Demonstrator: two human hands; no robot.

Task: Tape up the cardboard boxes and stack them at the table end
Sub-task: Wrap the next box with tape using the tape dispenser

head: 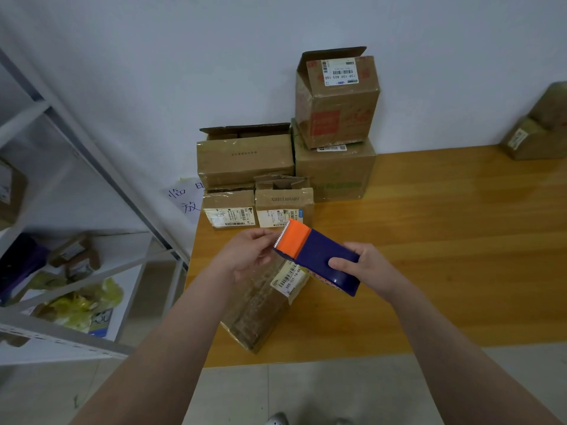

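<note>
Gripping the tape dispenser, right hand points its orange cutter end away-left, where left hand pinches it.

Desk: wood, varnished, glossy, grain showing. Tape dispenser: smooth plastic, slight sheen. Near box: cardboard under shiny, crinkled clear tape. Boxes by wall: matt creased cardboard, glossy tape patches. Labels: paper. Shelf beam: painted metal. Wall: matt.

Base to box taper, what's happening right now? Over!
Right hand holds the tape dispenser. Left hand pinches at its orange toothed end. Cardboard box lies on the table beneath both. Nothing in the way.
</note>
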